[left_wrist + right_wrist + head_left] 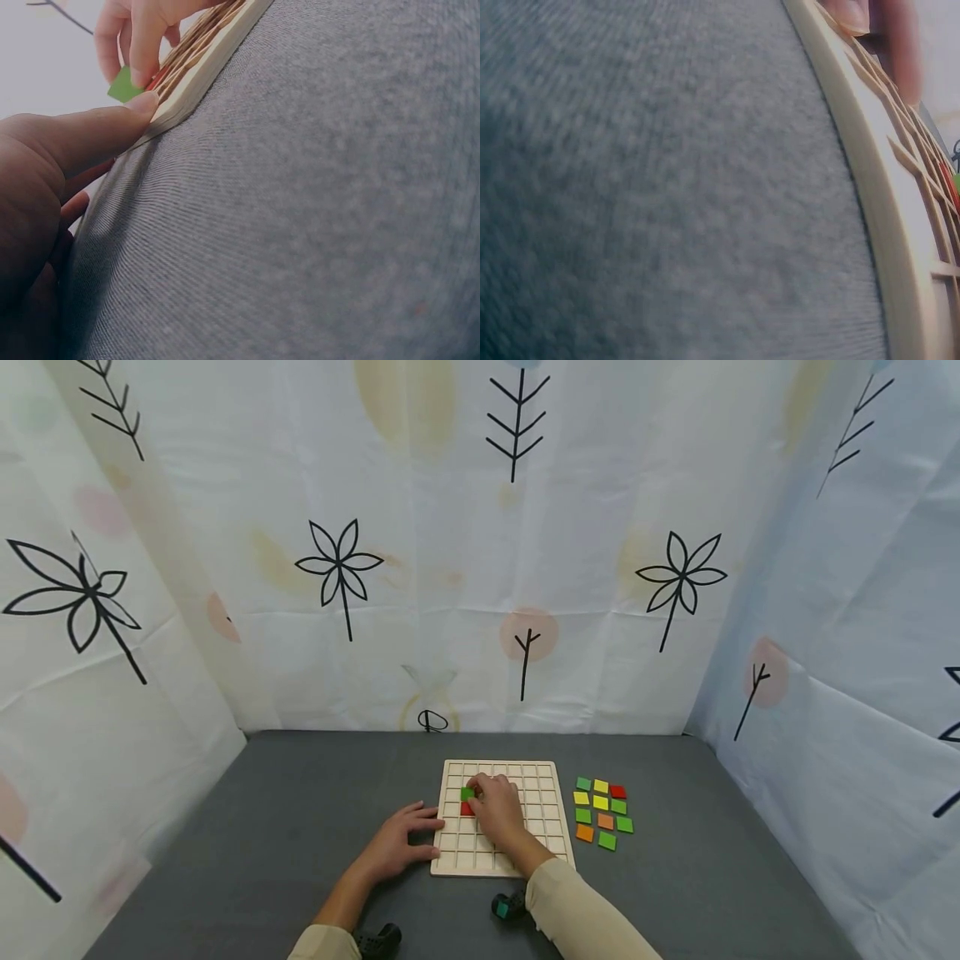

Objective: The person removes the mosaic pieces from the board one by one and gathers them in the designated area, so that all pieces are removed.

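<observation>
A light wooden board point(542, 802) with a raised grid lies on the dark grey table. My right hand point(498, 810) is over the board and pinches a green square tile point(124, 87) between thumb and fingertips; the left wrist view shows that tile tilted. Just nearer than it, a red tile point(467, 809) sits in a cell in the board's left part. My left hand point(397, 843) rests at the board's left edge, fingers spread, thumb and fingertips touching the rim. The right wrist view shows only fingers and part of the board.
Right of the board lie loose square tiles, among them a red tile point(618, 792), an orange tile point(584, 833), a yellow tile point(601, 802) and a green tile point(607, 841). Dark wrist devices show at both wrists. A patterned white curtain point(450, 677) stands behind the table.
</observation>
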A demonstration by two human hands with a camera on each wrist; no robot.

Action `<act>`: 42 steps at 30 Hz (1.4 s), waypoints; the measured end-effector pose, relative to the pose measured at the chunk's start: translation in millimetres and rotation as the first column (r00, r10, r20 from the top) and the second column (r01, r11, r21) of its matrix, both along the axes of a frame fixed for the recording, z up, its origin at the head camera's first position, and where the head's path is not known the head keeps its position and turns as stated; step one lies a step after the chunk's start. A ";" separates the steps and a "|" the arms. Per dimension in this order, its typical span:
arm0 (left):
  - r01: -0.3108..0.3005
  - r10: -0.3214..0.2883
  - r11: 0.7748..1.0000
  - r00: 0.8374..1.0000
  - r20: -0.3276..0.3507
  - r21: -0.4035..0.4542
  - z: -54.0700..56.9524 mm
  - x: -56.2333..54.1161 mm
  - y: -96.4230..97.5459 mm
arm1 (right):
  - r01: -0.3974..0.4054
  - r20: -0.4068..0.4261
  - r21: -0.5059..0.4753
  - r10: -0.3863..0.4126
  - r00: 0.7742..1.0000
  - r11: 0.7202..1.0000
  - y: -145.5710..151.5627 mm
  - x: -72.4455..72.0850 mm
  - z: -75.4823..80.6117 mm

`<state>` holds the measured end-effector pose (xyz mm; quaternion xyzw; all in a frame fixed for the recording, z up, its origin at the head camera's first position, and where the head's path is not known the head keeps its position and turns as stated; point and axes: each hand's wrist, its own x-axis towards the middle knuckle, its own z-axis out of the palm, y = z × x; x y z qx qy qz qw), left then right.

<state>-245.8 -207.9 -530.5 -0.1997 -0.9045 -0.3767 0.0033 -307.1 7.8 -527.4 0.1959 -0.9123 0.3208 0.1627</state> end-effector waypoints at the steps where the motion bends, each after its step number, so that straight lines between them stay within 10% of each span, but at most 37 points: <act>1: 0.001 -0.001 1.000 1.000 -0.005 -0.003 0.1 0.1 0.1 | -0.005 -0.008 -0.002 0.005 1.000 1.000 0.0 -0.1 -0.4; 22: 0.015 -0.015 1.000 1.000 -0.006 0.019 0.2 1.5 -0.2 | -0.120 0.081 -0.146 0.133 0.988 0.982 41.4 10.2 13.2; 42: 0.027 -0.026 1.000 0.999 -0.031 0.016 -0.9 0.9 -0.5 | -0.014 0.063 -0.153 0.024 0.998 0.988 98.4 11.0 27.6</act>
